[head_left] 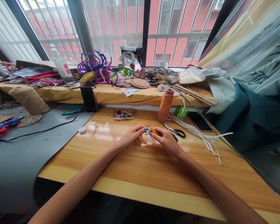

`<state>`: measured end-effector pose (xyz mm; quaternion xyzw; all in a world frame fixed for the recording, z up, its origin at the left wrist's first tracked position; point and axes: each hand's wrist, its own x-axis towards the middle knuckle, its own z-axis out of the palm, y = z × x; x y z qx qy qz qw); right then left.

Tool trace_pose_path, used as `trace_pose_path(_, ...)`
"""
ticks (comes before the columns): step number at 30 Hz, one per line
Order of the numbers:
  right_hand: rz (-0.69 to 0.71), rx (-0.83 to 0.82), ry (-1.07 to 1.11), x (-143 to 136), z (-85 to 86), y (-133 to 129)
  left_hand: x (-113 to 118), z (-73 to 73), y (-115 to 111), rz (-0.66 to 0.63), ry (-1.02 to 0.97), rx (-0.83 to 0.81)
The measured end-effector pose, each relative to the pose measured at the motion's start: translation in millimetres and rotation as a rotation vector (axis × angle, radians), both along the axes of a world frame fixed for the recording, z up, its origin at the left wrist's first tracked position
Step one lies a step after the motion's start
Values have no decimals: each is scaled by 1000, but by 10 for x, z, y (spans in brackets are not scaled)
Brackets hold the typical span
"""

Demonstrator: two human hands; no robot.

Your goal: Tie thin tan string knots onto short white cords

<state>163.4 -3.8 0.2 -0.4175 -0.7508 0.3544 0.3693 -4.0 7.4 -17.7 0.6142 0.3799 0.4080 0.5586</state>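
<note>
Both my hands meet over the middle of the wooden table, fingertips close together. My left hand [137, 133] is closed in a pinch on a small white cord piece [147, 132]; its details are too small to make out. In my right hand [164, 139] lies a slim yellow tool that looks like a crochet hook [153, 130], its tip by the white piece. A thin strand hangs below the fingers. Just right of my right hand lie scissors with black handles [179, 133], partly hidden by it. Behind my hands is a clear box of mixed beads [123, 114].
An orange thread cone [165, 105] stands behind my right hand, beside a green box [181, 112]. White cords [200, 133] and a dark phone [199, 120] lie right. At left are a white lid [82, 130], a blue glue gun [2, 128] and an upright phone [88, 99].
</note>
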Motion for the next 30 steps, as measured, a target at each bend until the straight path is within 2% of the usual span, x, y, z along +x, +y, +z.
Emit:
trace_pose_path(2,16,56,-42,-7,-2,-9,-4,-27,7,-87,21,0)
trace_pose_path(4,-5,120,-76,-16,-16,-12,-8,-44,12,-119,8,-12)
trace_pose_path(9,-168,356,-209,1,-78,13,-20,-16,19,-6,-49,-136)
trace_pose_path(12,-227,440,-267,19,-100,22,-30,18,19,62,-107,-167)
trace_pose_path(21,-149,402,-251,-13,-76,-40,-27,42,-1,100,-118,-204)
trace_pose_path(26,-102,339,-253,-10,-61,-47,-20,21,7,75,-111,-216)
trace_pose_path(30,-137,396,-299,4,-98,-21,-30,37,9,22,-112,-213)
